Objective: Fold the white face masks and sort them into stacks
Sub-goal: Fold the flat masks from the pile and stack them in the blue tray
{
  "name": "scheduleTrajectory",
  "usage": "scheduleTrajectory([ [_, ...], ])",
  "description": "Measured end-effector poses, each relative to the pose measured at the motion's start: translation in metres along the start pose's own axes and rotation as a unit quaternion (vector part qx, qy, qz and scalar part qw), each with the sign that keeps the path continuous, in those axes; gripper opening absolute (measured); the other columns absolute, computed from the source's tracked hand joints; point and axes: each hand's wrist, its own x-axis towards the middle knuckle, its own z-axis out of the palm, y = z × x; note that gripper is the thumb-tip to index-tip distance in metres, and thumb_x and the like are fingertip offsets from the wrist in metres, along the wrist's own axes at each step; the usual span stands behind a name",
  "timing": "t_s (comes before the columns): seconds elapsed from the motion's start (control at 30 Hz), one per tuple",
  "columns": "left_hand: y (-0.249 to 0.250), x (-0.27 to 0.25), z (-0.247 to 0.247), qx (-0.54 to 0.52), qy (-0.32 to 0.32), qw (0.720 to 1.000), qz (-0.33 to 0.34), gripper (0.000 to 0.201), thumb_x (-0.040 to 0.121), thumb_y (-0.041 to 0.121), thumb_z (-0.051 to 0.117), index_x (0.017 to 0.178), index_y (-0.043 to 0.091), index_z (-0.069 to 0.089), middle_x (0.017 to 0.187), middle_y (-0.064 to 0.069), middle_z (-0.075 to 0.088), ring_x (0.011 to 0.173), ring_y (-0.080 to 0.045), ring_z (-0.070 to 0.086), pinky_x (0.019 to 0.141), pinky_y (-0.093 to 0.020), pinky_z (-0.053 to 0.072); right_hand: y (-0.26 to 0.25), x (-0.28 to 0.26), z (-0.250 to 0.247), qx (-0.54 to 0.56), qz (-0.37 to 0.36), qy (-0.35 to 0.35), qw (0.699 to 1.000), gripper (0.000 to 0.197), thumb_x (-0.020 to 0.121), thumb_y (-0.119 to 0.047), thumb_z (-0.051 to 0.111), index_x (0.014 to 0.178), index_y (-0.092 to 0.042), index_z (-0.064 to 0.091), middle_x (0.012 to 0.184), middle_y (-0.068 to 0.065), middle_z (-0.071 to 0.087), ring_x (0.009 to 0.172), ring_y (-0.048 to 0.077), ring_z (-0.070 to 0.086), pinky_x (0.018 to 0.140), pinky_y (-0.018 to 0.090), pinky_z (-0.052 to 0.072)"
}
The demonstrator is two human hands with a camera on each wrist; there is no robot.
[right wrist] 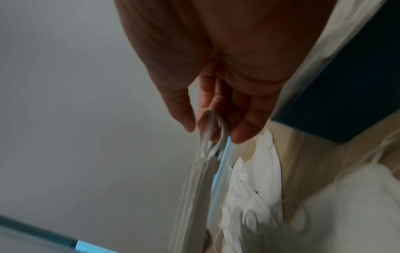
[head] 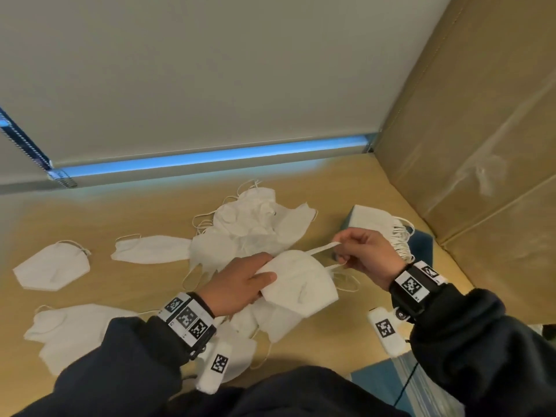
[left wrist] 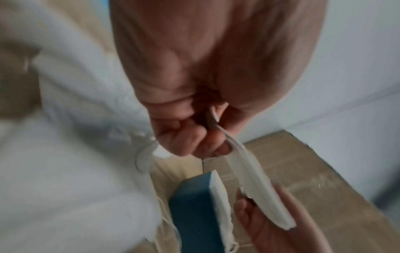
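**Camera placement, three views**

Head view: set high, faced forward and down over the tan table [head: 126, 212]; both wrists and the far blind [head: 210, 70] are taken in. Left wrist view: set close behind the left hand [left wrist: 194, 85], faced along its fingers toward the blue box [left wrist: 190, 205]; much is blurred. Right wrist view: set close behind the right hand [right wrist: 216, 68], faced along the fingers. The held mask [head: 298, 278] is shared by all three.
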Motion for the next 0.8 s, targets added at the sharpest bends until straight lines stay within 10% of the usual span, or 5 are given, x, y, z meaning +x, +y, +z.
scheduleTrajectory([
  [0.2, 0.019, 0.057, 0.046, -0.412, 0.054, 0.889, -0.192, 0.012, 0.102, 0.008, 0.053, 0.106, 0.007, 0.065, 0.067, 0.0, 0.048, 0.051, -0.011, 0.033, 0.046, -0.021, 0.021, -0.008, 0.005, -0.065, -0.116, -0.096, 0.103, 0.983, 0.03, 0.082, -0.021, 0.083, 0.109, -0.017, 0.069, 0.104, 0.002, 0.074, 0.101, 0.02, 0.066, 0.087, 0.041, 0.055],
  [0.33, 0.026, 0.079, 0.058, -0.485, 0.109, 0.845, -0.198, 0.011, 0.101, 0.011, 0.057, 0.108, 0.008, 0.064, 0.08, -0.007, 0.059, 0.056, -0.014, 0.05, 0.044, -0.022, 0.037, -0.004, 0.021, -0.103, -0.532, -0.119, 0.069, 0.835, 0.098, 0.057, -0.053, 0.09, 0.143, -0.045, 0.043, 0.158, 0.001, 0.036, 0.146, 0.029, 0.029, 0.119, 0.048, 0.027],
  [0.43, 0.04, 0.095, 0.061, -0.385, 0.144, 0.896, -0.166, 0.014, 0.101, 0.013, 0.058, 0.112, 0.014, 0.068, 0.093, -0.01, 0.067, 0.066, -0.02, 0.06, 0.053, -0.029, 0.046, -0.006, 0.046, -0.118, -0.599, -0.068, 0.033, 0.797, 0.127, 0.055, -0.057, 0.09, 0.155, -0.048, 0.013, 0.169, 0.0, 0.012, 0.154, 0.033, 0.01, 0.121, 0.062, 0.013],
  [0.57, 0.067, 0.112, 0.059, -0.085, 0.181, 0.98, 0.012, 0.018, 0.102, 0.021, 0.058, 0.117, 0.025, 0.067, 0.1, 0.006, 0.073, 0.081, -0.011, 0.069, 0.07, -0.03, 0.054, -0.028, 0.074, -0.134, -0.55, -0.067, 0.001, 0.833, 0.097, 0.066, -0.046, 0.09, 0.15, -0.031, 0.042, 0.148, 0.002, 0.053, 0.131, 0.027, 0.052, 0.108, 0.041, 0.041],
  [0.8, 0.101, 0.159, 0.094, 0.317, 0.108, 0.906, 0.261, 0.028, 0.106, 0.03, 0.046, 0.126, 0.028, 0.065, 0.115, 0.008, 0.071, 0.099, -0.019, 0.058, 0.081, -0.035, 0.047, -0.033, 0.093, -0.141, -0.534, -0.068, -0.042, 0.842, 0.056, 0.078, -0.029, 0.083, 0.13, -0.025, 0.062, 0.121, 0.001, 0.068, 0.102, 0.02, 0.061, 0.083, 0.025, 0.042],
])
